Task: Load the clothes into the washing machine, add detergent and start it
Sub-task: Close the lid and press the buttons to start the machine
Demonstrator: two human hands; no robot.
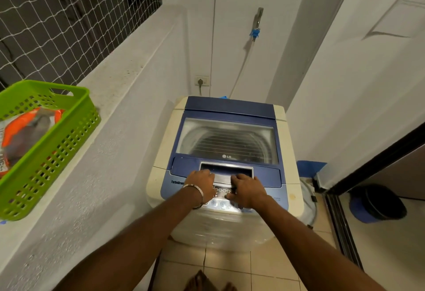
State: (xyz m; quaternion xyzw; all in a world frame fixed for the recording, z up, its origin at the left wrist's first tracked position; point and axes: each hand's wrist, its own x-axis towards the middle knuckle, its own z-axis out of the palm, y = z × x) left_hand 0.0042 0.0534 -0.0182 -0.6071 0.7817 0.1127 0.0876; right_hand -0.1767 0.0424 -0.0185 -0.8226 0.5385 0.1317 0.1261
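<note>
A cream and blue top-loading washing machine point(282, 115) stands in front of me with its glass lid point(226, 138) down. The steel drum shows through the glass. My left hand point(201, 181) and my right hand point(247, 188) both rest at the silver lid handle point(226, 170), fingers curled at its front lip above the control panel. Neither hand holds a loose object. A green plastic basket point(57, 143) sits on the ledge at the left. Inside it lies an orange detergent pouch point(13, 132).
A white ledge point(119, 79) runs along the left wall under a netted window. A tap with a hose point(255, 30) and a wall socket point(202, 81) are behind the machine. A dark bucket point(379, 203) stands on the floor at the right, beyond a door track.
</note>
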